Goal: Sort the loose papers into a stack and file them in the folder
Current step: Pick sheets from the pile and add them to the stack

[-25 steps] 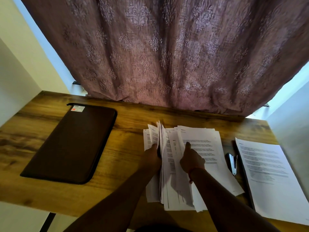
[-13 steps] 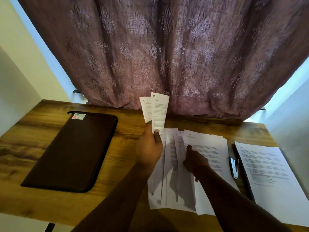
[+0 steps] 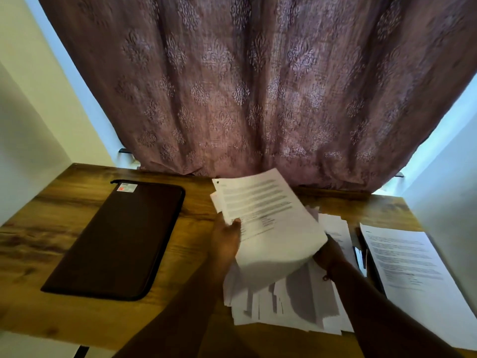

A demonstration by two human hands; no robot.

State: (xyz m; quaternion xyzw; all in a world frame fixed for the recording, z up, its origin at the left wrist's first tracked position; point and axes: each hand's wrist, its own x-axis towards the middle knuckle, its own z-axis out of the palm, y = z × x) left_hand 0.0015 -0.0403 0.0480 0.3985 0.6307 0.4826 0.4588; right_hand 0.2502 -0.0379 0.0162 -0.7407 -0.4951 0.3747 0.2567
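A person's left hand (image 3: 225, 239) pinches the near-left edge of a lifted bundle of papers (image 3: 265, 218), thumb on top, while the right hand (image 3: 329, 254), mostly hidden beneath the bundle's sagging right corner, appears to support it; its grip cannot be told. Below both hands, more loose sheets (image 3: 289, 303) lie fanned on the wooden surface (image 3: 64, 202). The closed dark folder (image 3: 116, 239) waits well to the left of the left hand; a separate sheet (image 3: 413, 275) lies right of the right hand. The one-edge pinch looks thin: sheets may slide out, droop or scatter.
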